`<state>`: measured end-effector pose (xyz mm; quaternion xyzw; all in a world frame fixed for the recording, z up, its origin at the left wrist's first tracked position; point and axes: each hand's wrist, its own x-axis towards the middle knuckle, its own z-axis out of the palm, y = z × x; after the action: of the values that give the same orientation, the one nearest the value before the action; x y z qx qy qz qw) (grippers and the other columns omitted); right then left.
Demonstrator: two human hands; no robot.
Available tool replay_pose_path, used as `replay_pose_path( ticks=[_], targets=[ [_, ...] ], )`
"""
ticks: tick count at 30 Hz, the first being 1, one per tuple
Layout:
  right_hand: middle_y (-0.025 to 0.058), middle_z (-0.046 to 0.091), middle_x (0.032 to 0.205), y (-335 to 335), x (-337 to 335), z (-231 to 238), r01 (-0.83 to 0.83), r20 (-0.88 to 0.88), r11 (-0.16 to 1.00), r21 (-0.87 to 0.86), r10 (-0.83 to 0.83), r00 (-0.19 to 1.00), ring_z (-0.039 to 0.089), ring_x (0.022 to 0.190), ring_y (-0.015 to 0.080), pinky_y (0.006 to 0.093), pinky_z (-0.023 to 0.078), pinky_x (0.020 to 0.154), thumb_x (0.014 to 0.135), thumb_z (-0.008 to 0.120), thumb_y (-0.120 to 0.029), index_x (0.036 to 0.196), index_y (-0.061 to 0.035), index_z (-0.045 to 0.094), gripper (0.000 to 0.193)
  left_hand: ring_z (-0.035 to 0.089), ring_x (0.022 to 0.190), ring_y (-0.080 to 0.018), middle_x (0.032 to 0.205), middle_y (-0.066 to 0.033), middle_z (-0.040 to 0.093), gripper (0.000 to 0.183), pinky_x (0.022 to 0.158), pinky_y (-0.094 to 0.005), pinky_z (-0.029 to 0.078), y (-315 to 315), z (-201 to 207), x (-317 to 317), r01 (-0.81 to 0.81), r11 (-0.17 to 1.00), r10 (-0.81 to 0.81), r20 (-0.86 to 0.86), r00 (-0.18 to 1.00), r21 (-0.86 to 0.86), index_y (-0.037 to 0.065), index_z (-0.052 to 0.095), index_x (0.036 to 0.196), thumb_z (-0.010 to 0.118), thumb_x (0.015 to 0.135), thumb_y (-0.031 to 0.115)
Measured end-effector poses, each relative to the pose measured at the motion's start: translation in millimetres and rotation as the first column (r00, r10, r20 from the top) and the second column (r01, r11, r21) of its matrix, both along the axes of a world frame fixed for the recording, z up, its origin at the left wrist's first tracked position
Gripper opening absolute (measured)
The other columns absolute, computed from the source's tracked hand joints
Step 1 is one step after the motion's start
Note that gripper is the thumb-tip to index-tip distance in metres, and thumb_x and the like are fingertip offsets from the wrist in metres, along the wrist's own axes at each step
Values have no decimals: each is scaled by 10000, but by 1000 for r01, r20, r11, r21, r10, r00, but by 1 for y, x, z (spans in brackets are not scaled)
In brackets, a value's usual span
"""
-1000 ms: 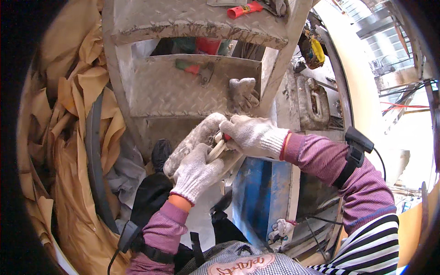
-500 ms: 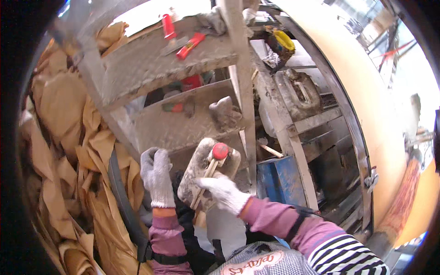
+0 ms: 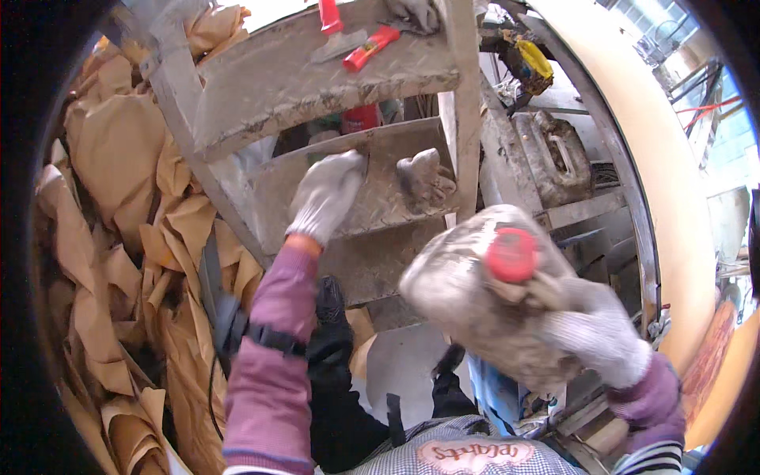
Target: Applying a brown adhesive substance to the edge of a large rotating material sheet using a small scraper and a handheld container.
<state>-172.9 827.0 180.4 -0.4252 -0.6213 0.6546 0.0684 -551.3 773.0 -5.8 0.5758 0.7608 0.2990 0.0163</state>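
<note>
My right hand (image 3: 594, 328), in a whitish knit glove, is wrapped round the handle of a grimy plastic jerrycan (image 3: 467, 289) with a red cap. The can hangs tilted in front of the steps at the right, blurred by motion. My left hand (image 3: 326, 194), gloved alike, reaches over the lower metal step (image 3: 277, 198); its fingers are smeared and partly hidden, so their grip is unclear. Right of it on that step lies a crumpled dirty glove (image 3: 427, 176). On the step above are a red-handled scraper (image 3: 331, 20) and another red-handled tool (image 3: 372, 49).
Crumpled brown paper (image 3: 119, 166) piles up along the left. A second dirty jerrycan (image 3: 554, 158) sits on the frame at right, below a yellow-rimmed container (image 3: 534, 63). A large pale roll (image 3: 673, 158) stands beyond. A grey rag (image 3: 416, 14) lies on the upper step.
The jerrycan has moved right and closer in my right hand. My left hand has gone forward onto the lower step, covering where a red-and-green handled object lay.
</note>
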Motion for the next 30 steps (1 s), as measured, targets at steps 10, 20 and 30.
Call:
replay_pose_path(
  ticks=[10, 20, 30],
  targets=[
    [44, 715, 911, 26, 73, 102, -184, 420, 745, 641, -139, 897, 666, 841, 136, 305, 532, 761, 611, 795, -63, 1034, 0, 725, 434, 661, 1112, -315, 1171, -145, 704, 386, 944, -406, 519, 137, -47, 36, 416, 851, -363, 215, 907, -321, 122, 707, 1181, 646, 820, 243],
    [98, 712, 1113, 29, 211, 99, 269, 164, 713, 647, -475, 865, 654, 1038, 145, 318, 517, 912, 824, 788, -276, 1268, -23, 640, 531, 606, 1178, -277, 1274, -160, 628, 407, 1002, -379, 502, 47, -34, 200, 477, 878, -426, 387, 818, -42, 49, 626, 1265, 668, 882, 181],
    [96, 686, 1126, 37, 212, 120, 194, 160, 790, 582, -345, 925, 605, 1078, 150, 301, 453, 967, 866, 762, -260, 1294, -107, 634, 472, 712, 861, -296, 1064, -131, 662, 233, 630, -448, 588, -61, -96, 539, 870, 144, -912, 279, 302, -472, 132, 646, 1124, 525, 936, 195]
  ],
)
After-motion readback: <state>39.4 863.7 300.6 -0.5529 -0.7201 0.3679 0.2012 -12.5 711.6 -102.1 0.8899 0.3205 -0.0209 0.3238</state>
